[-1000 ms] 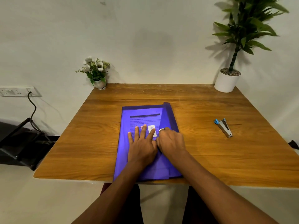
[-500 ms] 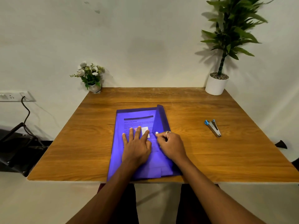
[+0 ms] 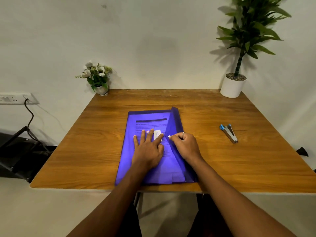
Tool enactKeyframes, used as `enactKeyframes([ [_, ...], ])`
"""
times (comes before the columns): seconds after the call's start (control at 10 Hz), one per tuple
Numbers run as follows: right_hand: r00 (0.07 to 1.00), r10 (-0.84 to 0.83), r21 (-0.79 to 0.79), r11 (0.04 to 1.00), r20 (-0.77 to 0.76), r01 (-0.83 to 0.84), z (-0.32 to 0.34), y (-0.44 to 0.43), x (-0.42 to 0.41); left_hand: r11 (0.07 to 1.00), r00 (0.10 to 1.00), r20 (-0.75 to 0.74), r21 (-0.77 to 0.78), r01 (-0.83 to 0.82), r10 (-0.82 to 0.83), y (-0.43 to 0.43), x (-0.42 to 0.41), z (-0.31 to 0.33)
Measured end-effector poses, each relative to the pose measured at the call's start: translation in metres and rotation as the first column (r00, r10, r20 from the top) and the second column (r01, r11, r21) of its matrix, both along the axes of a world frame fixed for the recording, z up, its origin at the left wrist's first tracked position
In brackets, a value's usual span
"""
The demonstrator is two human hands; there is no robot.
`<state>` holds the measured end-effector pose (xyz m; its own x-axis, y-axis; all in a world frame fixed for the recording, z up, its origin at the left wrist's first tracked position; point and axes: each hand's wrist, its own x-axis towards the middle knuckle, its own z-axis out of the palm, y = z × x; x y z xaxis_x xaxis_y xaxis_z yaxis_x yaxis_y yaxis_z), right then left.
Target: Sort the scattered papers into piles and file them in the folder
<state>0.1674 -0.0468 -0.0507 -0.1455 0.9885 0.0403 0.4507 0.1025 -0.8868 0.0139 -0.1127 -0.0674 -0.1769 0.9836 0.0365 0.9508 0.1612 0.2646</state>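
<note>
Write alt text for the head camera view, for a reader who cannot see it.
A person's left hand presses flat on a translucent purple plastic folder holding printed papers, while the right hand pinches its flap at the white snap button. The folder lies on a wooden table, with a grey metal stapler to the right.

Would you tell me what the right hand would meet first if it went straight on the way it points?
Likely the index finger of the left hand, lying flat on the folder just ahead of the right hand, which pinches the flap at its white snap.
</note>
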Motion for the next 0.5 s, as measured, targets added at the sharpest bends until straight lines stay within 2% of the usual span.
enactKeyframes([
  [0.1, 0.947, 0.034, -0.034, 0.999, 0.32, -0.025, 0.014, 0.028, -0.006, 1.0, 1.0, 0.009, 0.007, 0.007, -0.008, 0.009, 0.003, 0.001],
  [0.2, 0.81, -0.026, 0.122, 0.991, 0.585, -0.057, 0.025, 0.056, -0.022, 0.999, 0.999, -0.035, 0.017, 0.034, -0.033, 0.025, 0.007, -0.001],
  [0.3, 0.771, -0.084, 0.209, 0.976, 0.631, -0.064, 0.026, 0.087, -0.039, 0.996, 0.996, -0.017, -0.021, 0.087, -0.087, 0.055, 0.016, 0.0],
  [0.4, 0.79, -0.067, 0.216, 0.973, 0.609, -0.083, 0.03, 0.118, -0.048, 0.998, 0.982, 0.177, 0.026, 0.057, -0.06, 0.08, 0.02, 0.006],
  [0.5, 0.828, -0.1, 0.217, 0.976, 0.551, -0.026, 0.042, 0.148, -0.05, 0.99, 0.898, 0.431, 0.062, -0.125, 0.087, 0.115, -0.001, 0.023],
])
